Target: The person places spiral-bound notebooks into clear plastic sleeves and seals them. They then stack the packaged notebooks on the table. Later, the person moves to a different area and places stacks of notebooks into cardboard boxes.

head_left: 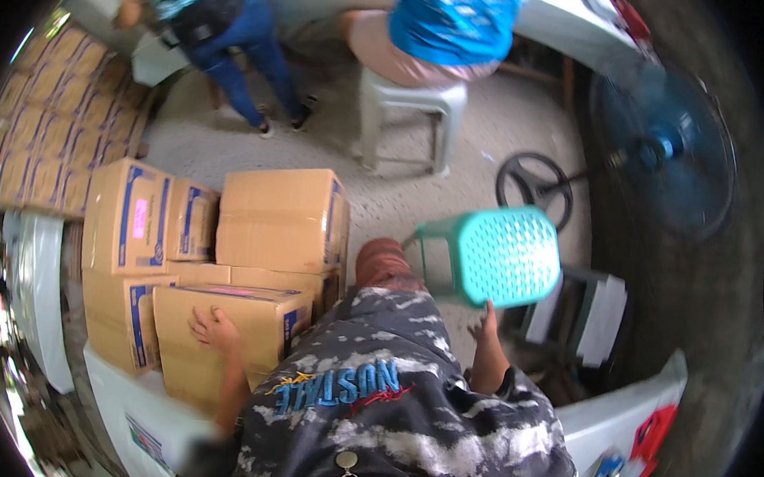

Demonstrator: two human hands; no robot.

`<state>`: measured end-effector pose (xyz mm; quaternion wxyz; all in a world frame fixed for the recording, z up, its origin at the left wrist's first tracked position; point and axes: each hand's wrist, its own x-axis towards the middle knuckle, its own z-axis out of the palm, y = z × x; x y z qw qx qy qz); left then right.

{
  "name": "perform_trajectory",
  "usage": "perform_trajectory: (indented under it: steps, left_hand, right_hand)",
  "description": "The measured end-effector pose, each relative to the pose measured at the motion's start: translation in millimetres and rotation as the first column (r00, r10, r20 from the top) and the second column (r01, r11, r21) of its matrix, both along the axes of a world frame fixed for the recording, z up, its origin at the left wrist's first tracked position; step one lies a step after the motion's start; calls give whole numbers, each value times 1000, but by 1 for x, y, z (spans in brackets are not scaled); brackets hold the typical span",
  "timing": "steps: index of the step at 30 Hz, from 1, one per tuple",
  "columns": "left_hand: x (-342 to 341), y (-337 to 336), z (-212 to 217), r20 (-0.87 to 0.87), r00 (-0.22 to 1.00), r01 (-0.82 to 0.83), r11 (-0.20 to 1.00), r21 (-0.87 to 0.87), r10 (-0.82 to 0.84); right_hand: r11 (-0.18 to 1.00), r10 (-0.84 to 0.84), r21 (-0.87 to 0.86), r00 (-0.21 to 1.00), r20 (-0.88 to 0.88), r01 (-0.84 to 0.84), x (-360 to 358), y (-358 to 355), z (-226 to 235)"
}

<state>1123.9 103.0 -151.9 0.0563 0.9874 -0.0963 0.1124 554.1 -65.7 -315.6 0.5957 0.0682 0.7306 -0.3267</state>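
Observation:
My left hand (210,326) lies with spread fingers on the near side of a closed cardboard box (179,344) with blue bands. The box is tilted towards me in front of other boxes. To the right, my right hand (484,332) is at the near rim of a green plastic stool (508,257) with a perforated seat. One digit lies up against the rim and the others are lower, partly hidden; it appears to grip the stool there. My foot (381,260) shows between the boxes and the stool.
A larger box (276,219) and a stacked box (130,214) stand beyond. More cartons (57,122) are piled far left. A pedestal fan (658,150) stands right, near a grey stool (600,317). One person sits on a white stool (412,96); another person (245,46) stands.

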Motion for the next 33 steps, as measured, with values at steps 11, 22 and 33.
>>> perform_trajectory:
  steps: [11,22,33]
  left_hand:
    - [20,1,-5,-44,995,88,996,-28,-89]
    - [18,9,-16,19,997,76,996,-43,-75]
    - [23,10,-14,36,996,83,996,-31,-82]
  right_hand:
    - [981,-99,-155,987,129,119,-12,12,-14]
    - [804,-457,-379,884,100,459,-32,256,-11]
    - [748,-49,529,829,-557,400,13,145,-4]
